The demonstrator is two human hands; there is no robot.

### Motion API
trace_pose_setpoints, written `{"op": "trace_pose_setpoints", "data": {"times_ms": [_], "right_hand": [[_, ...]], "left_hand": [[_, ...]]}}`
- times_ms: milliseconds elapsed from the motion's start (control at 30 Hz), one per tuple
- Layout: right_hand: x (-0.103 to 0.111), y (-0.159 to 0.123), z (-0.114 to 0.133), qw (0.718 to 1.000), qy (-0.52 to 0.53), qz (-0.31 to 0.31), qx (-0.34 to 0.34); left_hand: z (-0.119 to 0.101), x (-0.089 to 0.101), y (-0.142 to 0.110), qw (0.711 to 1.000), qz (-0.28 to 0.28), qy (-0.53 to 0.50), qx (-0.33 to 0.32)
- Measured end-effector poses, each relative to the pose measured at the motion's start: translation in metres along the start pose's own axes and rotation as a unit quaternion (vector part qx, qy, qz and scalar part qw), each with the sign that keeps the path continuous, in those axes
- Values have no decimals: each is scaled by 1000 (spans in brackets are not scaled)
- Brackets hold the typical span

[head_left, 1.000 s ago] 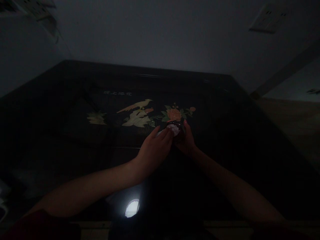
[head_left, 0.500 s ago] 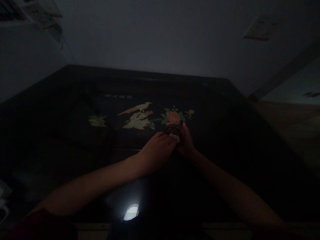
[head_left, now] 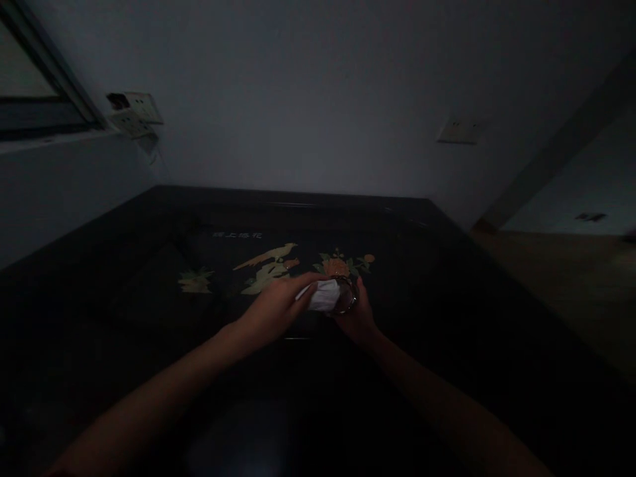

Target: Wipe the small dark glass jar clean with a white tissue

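Observation:
The scene is very dark. My right hand (head_left: 358,314) is wrapped round a small clear glass (head_left: 346,295) held over a black table (head_left: 447,318). My left hand (head_left: 278,306) pinches a white tissue (head_left: 322,295) whose end sits at or inside the mouth of the glass. Both hands meet just in front of the painted bird and flower picture (head_left: 278,262) on the table top.
A pale wall rises behind the table, with a socket plate (head_left: 460,132) at the right and a power strip (head_left: 133,112) at the left below a window frame (head_left: 34,99). Wooden floor (head_left: 566,285) lies to the right of the table.
The view has tipped upward, showing more wall. My left hand has drawn the white tissue further out at the glass, and the bright reflection near the table's front edge is gone.

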State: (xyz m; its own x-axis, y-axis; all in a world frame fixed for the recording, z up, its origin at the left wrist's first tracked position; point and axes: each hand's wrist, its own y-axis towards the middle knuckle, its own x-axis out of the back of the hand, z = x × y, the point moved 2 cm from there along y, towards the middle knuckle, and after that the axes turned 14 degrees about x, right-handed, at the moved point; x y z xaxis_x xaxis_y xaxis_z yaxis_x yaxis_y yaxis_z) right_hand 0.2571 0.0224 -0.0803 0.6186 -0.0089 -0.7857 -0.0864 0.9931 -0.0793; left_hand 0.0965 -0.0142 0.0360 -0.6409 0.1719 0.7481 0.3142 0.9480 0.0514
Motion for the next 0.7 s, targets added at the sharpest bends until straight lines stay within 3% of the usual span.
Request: {"op": "trace_pose_setpoints", "data": {"times_ms": [167,400,467,533,700], "right_hand": [[4,1,-3,1000,-2,-20,-4],[0,3,9,999,-16,1,30],[-6,4,22,998,-20,17,62],[-13,3,36,995,-23,30,87],[-27,0,59,989,-26,57,132]], "left_hand": [[5,22,5,998,-67,-6,20],[19,21,12,984,-132,120,20],[13,13,6,968,-152,199,-12],[7,-1,0,950,-134,282,-17],[1,-54,-9,941,-29,326,-81]]}}
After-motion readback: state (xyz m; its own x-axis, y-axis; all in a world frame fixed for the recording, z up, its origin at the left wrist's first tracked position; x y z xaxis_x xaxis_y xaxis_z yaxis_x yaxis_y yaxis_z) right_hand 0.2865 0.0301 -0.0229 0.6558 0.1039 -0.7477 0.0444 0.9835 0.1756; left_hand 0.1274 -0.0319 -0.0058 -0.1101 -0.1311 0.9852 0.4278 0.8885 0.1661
